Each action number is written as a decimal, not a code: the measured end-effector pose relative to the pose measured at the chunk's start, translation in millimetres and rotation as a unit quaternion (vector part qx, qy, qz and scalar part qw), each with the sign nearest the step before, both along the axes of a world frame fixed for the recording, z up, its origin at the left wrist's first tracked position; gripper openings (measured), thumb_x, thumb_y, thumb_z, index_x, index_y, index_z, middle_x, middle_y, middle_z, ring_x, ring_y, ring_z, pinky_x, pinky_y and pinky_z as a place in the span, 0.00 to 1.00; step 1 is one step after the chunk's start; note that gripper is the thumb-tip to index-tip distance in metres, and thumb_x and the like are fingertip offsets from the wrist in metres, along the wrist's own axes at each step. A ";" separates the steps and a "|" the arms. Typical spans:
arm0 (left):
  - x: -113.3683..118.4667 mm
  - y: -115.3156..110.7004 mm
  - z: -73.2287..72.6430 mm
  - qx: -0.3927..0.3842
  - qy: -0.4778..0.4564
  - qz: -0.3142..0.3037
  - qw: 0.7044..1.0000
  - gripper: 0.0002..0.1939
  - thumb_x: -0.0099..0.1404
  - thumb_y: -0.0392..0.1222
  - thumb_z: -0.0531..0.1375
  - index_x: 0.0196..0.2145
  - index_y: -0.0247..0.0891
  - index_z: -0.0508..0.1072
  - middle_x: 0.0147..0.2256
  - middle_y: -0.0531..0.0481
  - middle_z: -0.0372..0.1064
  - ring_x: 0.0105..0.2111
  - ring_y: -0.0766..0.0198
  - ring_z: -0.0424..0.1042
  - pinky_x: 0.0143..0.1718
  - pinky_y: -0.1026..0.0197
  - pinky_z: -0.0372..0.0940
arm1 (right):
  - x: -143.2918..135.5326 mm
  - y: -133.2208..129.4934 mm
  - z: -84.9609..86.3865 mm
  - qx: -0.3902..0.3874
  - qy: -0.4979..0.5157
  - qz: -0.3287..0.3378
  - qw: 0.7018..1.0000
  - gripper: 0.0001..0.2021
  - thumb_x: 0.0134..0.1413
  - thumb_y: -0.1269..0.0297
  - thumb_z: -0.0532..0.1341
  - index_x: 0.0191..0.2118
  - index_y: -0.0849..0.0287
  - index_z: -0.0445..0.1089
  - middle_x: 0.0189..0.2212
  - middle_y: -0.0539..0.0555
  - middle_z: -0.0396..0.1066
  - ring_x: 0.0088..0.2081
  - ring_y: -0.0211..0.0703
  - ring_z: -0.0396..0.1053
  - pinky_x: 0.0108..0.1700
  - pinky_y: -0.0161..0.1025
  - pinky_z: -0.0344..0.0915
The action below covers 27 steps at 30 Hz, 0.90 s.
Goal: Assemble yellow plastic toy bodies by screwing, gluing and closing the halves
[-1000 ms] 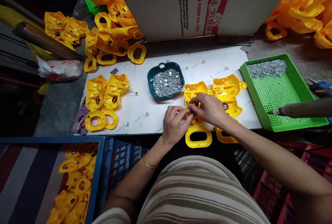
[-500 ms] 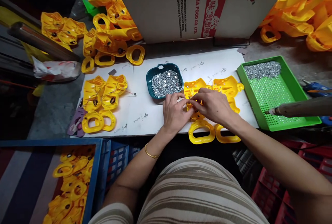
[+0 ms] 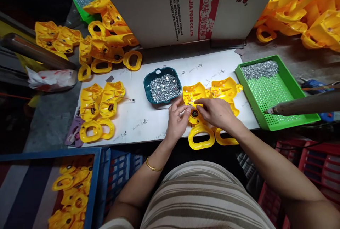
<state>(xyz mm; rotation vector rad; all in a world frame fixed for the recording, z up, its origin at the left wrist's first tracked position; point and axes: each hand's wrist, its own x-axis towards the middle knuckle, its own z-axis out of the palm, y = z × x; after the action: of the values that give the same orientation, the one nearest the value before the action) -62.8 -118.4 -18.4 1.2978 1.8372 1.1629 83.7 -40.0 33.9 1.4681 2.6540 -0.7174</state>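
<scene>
The left hand (image 3: 177, 122) has its fingers bent, with the thumb and the forefinger near each other over an opened yellow case (image 3: 195, 89); whether it pinches one of the thin wires there, I cannot tell. The right hand (image 3: 219, 113) is curved, with the palm down, over the same case, and its fingertips point to the left hand; what is under them is hidden, so I cannot say if it holds something.

The case is of smooth, shiny plastic, in two hollow halves side by side, and lies at the front edge of the surface (image 3: 148, 130), to the right of a bowl (image 3: 146, 89). A dark round disc (image 3: 194, 114) sits in the left half, and a rounded ring-like handle (image 3: 191, 137) sticks out over the edge. The bowl is dark teal, with soft corners, and is full of small shiny metal pieces (image 3: 164, 87).

At right stands a green plastic tray (image 3: 278, 91) with many little holes in its bottom and a heap of grey metal screws (image 3: 261, 69) at its far end.
</scene>
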 end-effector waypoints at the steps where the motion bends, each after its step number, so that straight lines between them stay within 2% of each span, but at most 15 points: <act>1: -0.5 -0.3 0.6 -0.005 -0.010 -0.003 1.000 0.10 0.66 0.42 0.58 0.37 0.40 0.79 0.55 0.44 0.65 0.58 0.55 0.60 0.60 0.50 0.56 | -1.6 0.8 -1.6 -0.013 0.001 0.001 1.000 0.18 0.60 0.57 0.51 0.51 0.50 0.72 0.37 0.55 0.78 0.38 0.50 0.74 0.32 0.38 0.54; 4: -1.7 -1.5 1.9 -0.021 -0.043 -0.008 0.999 0.11 0.66 0.42 0.57 0.37 0.40 0.79 0.55 0.43 0.64 0.59 0.54 0.59 0.59 0.50 0.58 | -4.4 1.6 -5.2 -0.042 0.006 0.003 0.999 0.19 0.60 0.57 0.52 0.53 0.48 0.71 0.38 0.54 0.78 0.40 0.50 0.74 0.33 0.39 0.58; 8: -5.1 -3.2 2.1 -0.039 -0.072 -0.020 0.996 0.11 0.66 0.42 0.57 0.37 0.39 0.79 0.56 0.43 0.63 0.60 0.53 0.58 0.58 0.49 0.58 | -5.6 2.8 -4.7 0.004 -0.026 0.004 1.000 0.20 0.59 0.57 0.53 0.56 0.46 0.68 0.36 0.55 0.78 0.39 0.52 0.74 0.32 0.39 0.57; 11: -9.2 -4.3 2.4 -0.050 -0.073 -0.031 0.996 0.11 0.65 0.42 0.57 0.36 0.39 0.79 0.56 0.42 0.63 0.59 0.53 0.59 0.59 0.48 0.58 | -7.2 7.4 -1.8 -0.009 -0.046 0.040 0.998 0.15 0.59 0.57 0.53 0.46 0.49 0.74 0.33 0.53 0.78 0.36 0.50 0.73 0.30 0.38 0.53; 14: -12.8 -4.6 3.1 -0.043 -0.043 -0.046 0.997 0.10 0.65 0.41 0.57 0.36 0.39 0.79 0.55 0.42 0.64 0.58 0.53 0.60 0.60 0.47 0.55 | -8.7 14.2 2.0 -0.037 -0.042 0.068 0.996 0.11 0.57 0.60 0.55 0.40 0.52 0.74 0.32 0.51 0.76 0.34 0.46 0.72 0.28 0.37 0.49; 17: -14.3 -3.8 3.4 -0.042 -0.041 -0.054 0.997 0.11 0.65 0.41 0.56 0.35 0.39 0.79 0.55 0.42 0.64 0.58 0.53 0.60 0.59 0.48 0.58 | -8.6 19.3 6.8 -0.029 -0.038 0.089 0.995 0.10 0.56 0.63 0.55 0.39 0.54 0.73 0.37 0.53 0.74 0.34 0.44 0.70 0.28 0.36 0.49; 21: -13.0 -4.5 3.0 -0.032 -0.051 -0.052 0.997 0.12 0.65 0.44 0.56 0.34 0.37 0.78 0.53 0.40 0.66 0.56 0.53 0.64 0.47 0.54 0.69 | -7.3 20.9 13.7 0.031 -0.011 0.108 0.994 0.12 0.60 0.63 0.51 0.42 0.58 0.70 0.48 0.58 0.67 0.31 0.39 0.66 0.28 0.37 0.49; 23: -11.4 -7.4 3.1 -0.012 -0.018 -0.051 0.998 0.11 0.65 0.44 0.57 0.34 0.37 0.77 0.51 0.40 0.68 0.54 0.53 0.66 0.43 0.56 0.71 | -7.1 21.8 15.8 0.049 0.003 0.106 0.993 0.12 0.61 0.65 0.49 0.42 0.60 0.68 0.45 0.59 0.68 0.30 0.39 0.64 0.28 0.37 0.48; 27: -10.2 -14.4 7.7 0.055 0.094 -0.045 0.993 0.08 0.65 0.42 0.58 0.39 0.37 0.73 0.50 0.40 0.70 0.53 0.54 0.68 0.49 0.54 0.69 | -6.2 28.3 15.5 0.050 0.054 0.138 0.988 0.09 0.61 0.71 0.49 0.38 0.62 0.67 0.35 0.56 0.70 0.31 0.39 0.63 0.30 0.37 0.51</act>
<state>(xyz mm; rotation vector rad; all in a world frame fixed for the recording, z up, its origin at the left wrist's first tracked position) -73.0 -132.9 -10.7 1.5829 1.8457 1.1424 77.5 -11.7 49.4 1.0727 2.9320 -0.6653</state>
